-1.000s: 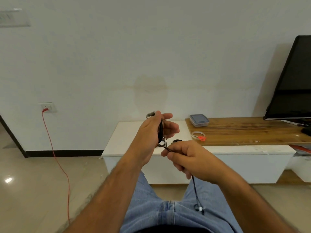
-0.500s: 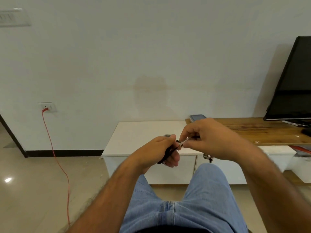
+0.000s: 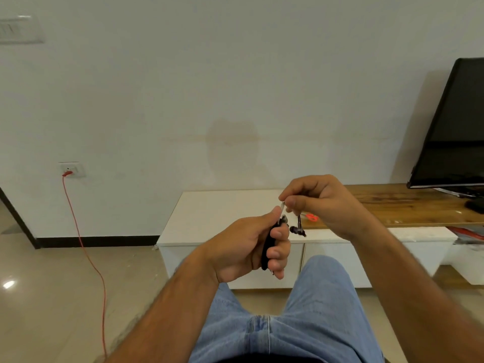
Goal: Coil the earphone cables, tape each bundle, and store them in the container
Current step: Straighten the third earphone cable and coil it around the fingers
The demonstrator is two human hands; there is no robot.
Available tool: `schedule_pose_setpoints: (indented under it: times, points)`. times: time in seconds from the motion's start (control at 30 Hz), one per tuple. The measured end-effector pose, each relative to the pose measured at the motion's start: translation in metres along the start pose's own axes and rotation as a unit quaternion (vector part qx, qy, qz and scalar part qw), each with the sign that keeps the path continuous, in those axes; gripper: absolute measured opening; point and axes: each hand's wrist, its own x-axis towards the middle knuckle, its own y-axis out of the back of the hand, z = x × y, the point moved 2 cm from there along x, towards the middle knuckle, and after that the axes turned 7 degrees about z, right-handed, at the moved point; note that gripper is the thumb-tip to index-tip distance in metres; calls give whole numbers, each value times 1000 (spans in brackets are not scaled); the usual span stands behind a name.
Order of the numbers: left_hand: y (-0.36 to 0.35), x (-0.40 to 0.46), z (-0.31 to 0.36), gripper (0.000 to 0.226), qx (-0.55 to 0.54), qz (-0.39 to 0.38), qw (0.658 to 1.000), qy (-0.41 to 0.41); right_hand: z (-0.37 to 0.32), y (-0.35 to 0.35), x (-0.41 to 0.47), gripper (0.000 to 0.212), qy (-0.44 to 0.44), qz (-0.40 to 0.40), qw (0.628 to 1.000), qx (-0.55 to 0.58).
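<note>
My left hand (image 3: 246,247) grips a coil of black earphone cable (image 3: 267,248), fingers curled round the bundle in front of my lap. My right hand (image 3: 319,203) is just above and to the right and pinches the loose end of the same cable. A short length with the earbuds (image 3: 297,230) dangles below its fingers. A tape roll with a red tab (image 3: 311,217) lies on the wooden top, partly hidden behind my right hand. The storage container is hidden behind my right hand.
A low white cabinet (image 3: 222,213) stands against the wall with a wooden top (image 3: 408,208) on its right half. A black TV (image 3: 455,127) stands at the far right. A red cable (image 3: 86,247) hangs from a wall socket to the floor. My jeans fill the bottom.
The loose cable that hung down to my lap has been wound up. My right hand rose from below the coil to above and right of it, and my left hand dropped lower.
</note>
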Motion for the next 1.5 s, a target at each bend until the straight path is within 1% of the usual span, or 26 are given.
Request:
schedule_pose_setpoints:
  times: [0.03,0.1,0.17,0.2,0.23,0.37,0.43,0.53,0.57,0.6,0.7,0.73,0.83,0.9,0.97,1.07,1.17,1.23,1.33,1.5]
  points:
    - [-1,0,1,42,-3,-1,1000,-8,5,-2,-1,15,-7,2,999,35]
    - [-2,-2,4,42,-5,-1,1000,-26,15,-7,-5,3,-22,1,995,96]
    - [-3,-2,6,41,1,10,999,-48,25,-13,-8,28,-39,1,989,145]
    - [-3,-2,7,40,5,17,998,-59,29,-16,-9,35,-44,5,984,171]
    - [-2,-2,8,40,9,22,997,-69,31,-19,-10,38,-51,10,979,195]
    - [3,0,7,43,-9,29,995,-96,35,-32,-16,28,-70,7,960,271]
    - [7,1,8,44,-21,38,993,-108,37,-38,-18,30,-83,10,951,299]
    - [11,1,12,43,-61,63,988,-128,39,-46,-22,45,-102,31,949,296]
    - [13,1,12,42,-80,70,985,-134,39,-48,-23,46,-108,41,949,294]
    - [15,1,13,42,-97,74,982,-141,40,-51,-24,41,-112,49,950,289]
    - [23,3,11,45,-140,71,976,-154,39,-58,-28,8,-110,57,962,244]
    - [26,4,10,46,-151,61,974,-157,38,-59,-28,7,-106,64,966,228]
    - [32,5,7,43,-179,33,968,-174,33,-63,-29,21,-105,87,969,207]
    - [36,4,6,42,-207,5,961,-184,30,-66,-30,25,-106,86,970,203]
    - [38,4,6,41,-243,-43,951,-187,26,-68,-32,24,-112,84,969,205]
    - [39,4,6,40,-300,-122,929,-181,22,-70,-32,16,-119,81,969,202]
    - [41,5,4,39,-327,-153,913,-190,18,-72,-32,16,-127,84,969,197]
    - [43,6,2,40,-330,-151,910,-199,17,-73,-32,16,-133,88,968,195]
    - [49,9,-2,42,-332,-125,913,-203,18,-74,-31,15,-138,100,967,189]
    - [60,12,-10,40,-328,-63,920,-204,25,-82,-30,10,-148,128,963,185]
